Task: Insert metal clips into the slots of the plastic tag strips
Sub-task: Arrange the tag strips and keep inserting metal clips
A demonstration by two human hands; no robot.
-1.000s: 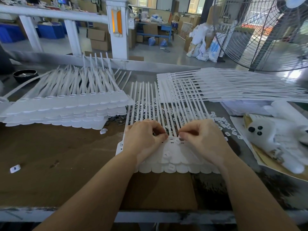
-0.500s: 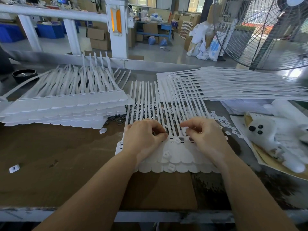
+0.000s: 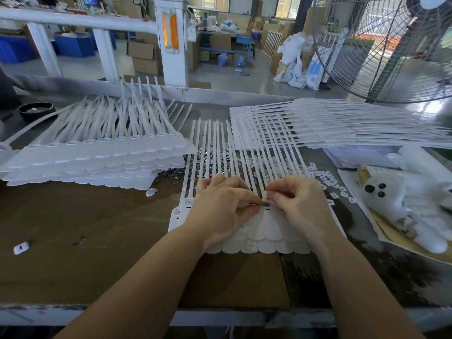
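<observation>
A white plastic tag strip [image 3: 266, 231] with scalloped tags and long tails lies flat before me on the bench. My left hand [image 3: 220, 211] rests on its left half, fingertips pinching a small dark metal clip [image 3: 259, 204] at a slot. My right hand [image 3: 300, 206] presses down on the strip's right half, its fingertips pinching at the same slot [image 3: 266, 204]. Under the tails behind my hands lie loose metal clips [image 3: 210, 157] and small white caps [image 3: 327, 179].
A stack of tag strips [image 3: 97, 162] sits at the left, another stack [image 3: 342, 126] at the back right. A white soft toy [image 3: 411, 199] lies at the right. A black dish [image 3: 36, 111] stands far left, a large fan [image 3: 391, 45] at the back right.
Both hands have closed in on one slot in the strip's middle. The small white cap that lay on the tags between them is hidden under the hands.
</observation>
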